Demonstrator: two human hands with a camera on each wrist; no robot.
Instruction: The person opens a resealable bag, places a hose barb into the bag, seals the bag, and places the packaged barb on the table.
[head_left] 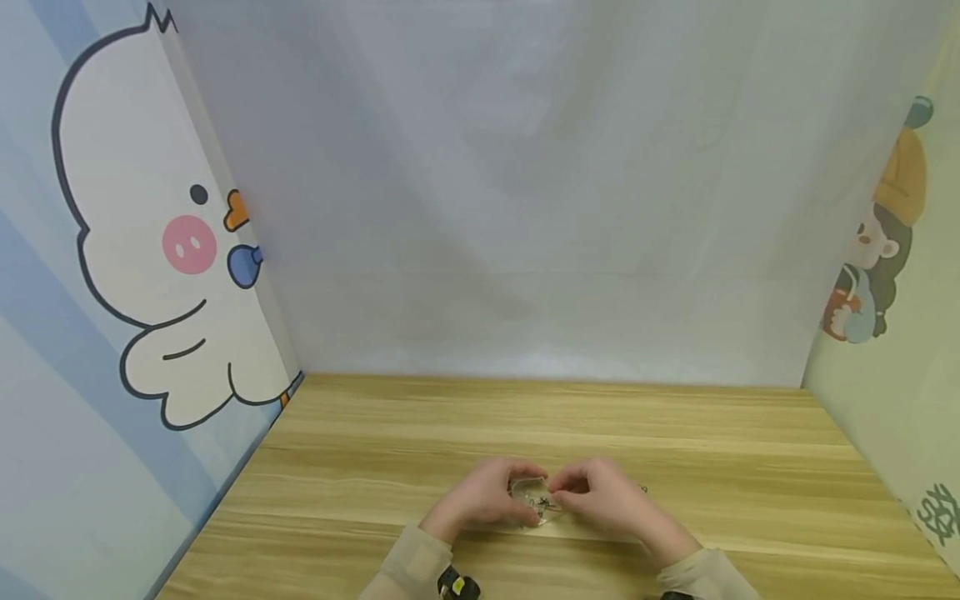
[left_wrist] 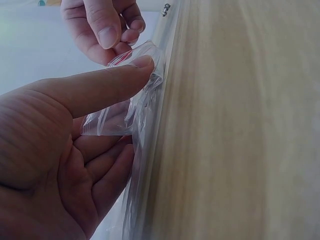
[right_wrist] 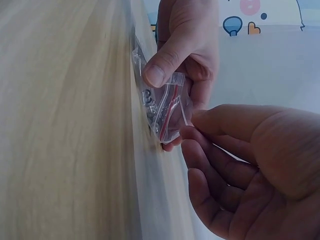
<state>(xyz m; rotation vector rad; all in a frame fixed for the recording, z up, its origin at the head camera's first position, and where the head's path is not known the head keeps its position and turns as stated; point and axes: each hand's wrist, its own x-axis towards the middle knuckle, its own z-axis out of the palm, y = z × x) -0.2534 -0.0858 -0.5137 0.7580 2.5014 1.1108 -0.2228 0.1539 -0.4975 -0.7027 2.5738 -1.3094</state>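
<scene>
A small clear zip-lock bag [right_wrist: 167,112] with a red line along its seal holds several small dark metallic pieces [right_wrist: 147,100]; their exact kind is too small to tell. My left hand [head_left: 491,494] grips the bag [left_wrist: 142,92] from the left, thumb on top and the other fingers beneath. From the right, my right hand [head_left: 600,497] pinches the lip at the bag's mouth between thumb and index finger, its other fingers curled loosely below. Both hands are low over the table, close together.
Just beyond the right hand, a small metallic piece [left_wrist: 166,9] lies on the wood-grain table [head_left: 375,442]. A pale curtain [head_left: 525,208] hangs behind the table's far edge. Cartoon-printed panels [head_left: 127,250] stand along the left and right sides.
</scene>
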